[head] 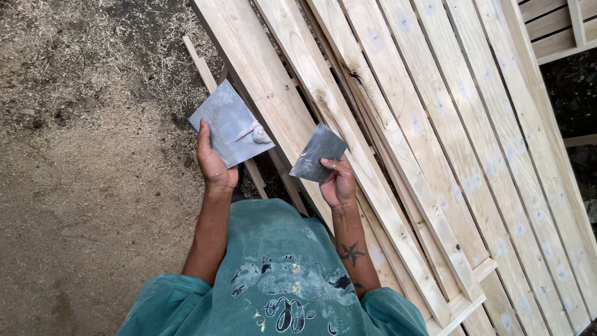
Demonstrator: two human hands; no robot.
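Observation:
My left hand (212, 163) holds a square grey plate (227, 121) flat, with a small dab of pale putty (256, 133) near its right edge. A smaller, thin grey scraper blade (317, 151) is pinched in my right hand (339, 183), tilted above the wooden slats. The two hands are a short way apart, in front of my teal shirt. Beneath the right hand lies a frame of pale wooden slats (398, 106) with light filler spots on them.
Sawdust-covered ground (81, 155) fills the left side. The slatted wooden frame runs diagonally across the right. Another wooden piece (553, 25) lies at the top right, with dark ground (575, 93) beside it.

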